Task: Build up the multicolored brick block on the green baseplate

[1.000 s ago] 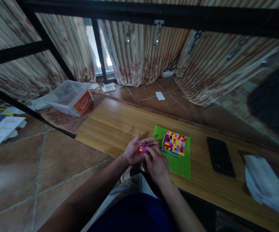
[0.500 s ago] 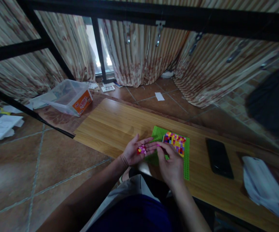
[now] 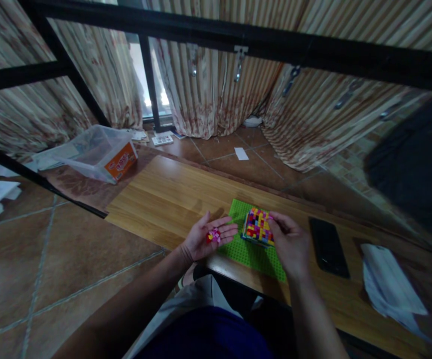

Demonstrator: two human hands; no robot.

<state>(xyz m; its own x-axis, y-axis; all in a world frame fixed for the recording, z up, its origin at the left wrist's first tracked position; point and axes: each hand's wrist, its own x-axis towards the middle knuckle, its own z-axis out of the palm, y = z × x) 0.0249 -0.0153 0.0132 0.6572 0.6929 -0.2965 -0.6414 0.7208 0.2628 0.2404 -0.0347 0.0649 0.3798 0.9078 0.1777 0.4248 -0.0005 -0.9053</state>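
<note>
My left hand (image 3: 209, 238) is held palm up, fingers stretched out, beside a green baseplate (image 3: 234, 254). Several small loose toy bricks (image 3: 214, 235), mostly pink with some red and yellow, lie on its palm. On the baseplate stands a block built of many-coloured toy bricks (image 3: 257, 227), its top a mix of yellow, red, purple and orange. My right hand (image 3: 289, 244) is at the block's right side, thumb and fingertips pinched on a small pink brick (image 3: 270, 217) at the top edge. The fingers partly hide that brick and the block's right side.
The baseplate rests on a wooden bench (image 3: 171, 189). A black phone (image 3: 329, 247) and a white packet (image 3: 389, 279) lie to its right. A clear plastic bin (image 3: 99, 149) with an orange label stands past the bench's left end. A dark metal frame (image 3: 208, 30) crosses above.
My right hand has moved right, from over my left fingers to the block's top, with the pink brick. The left hand stays palm up with its bricks. The view has shifted slightly.
</note>
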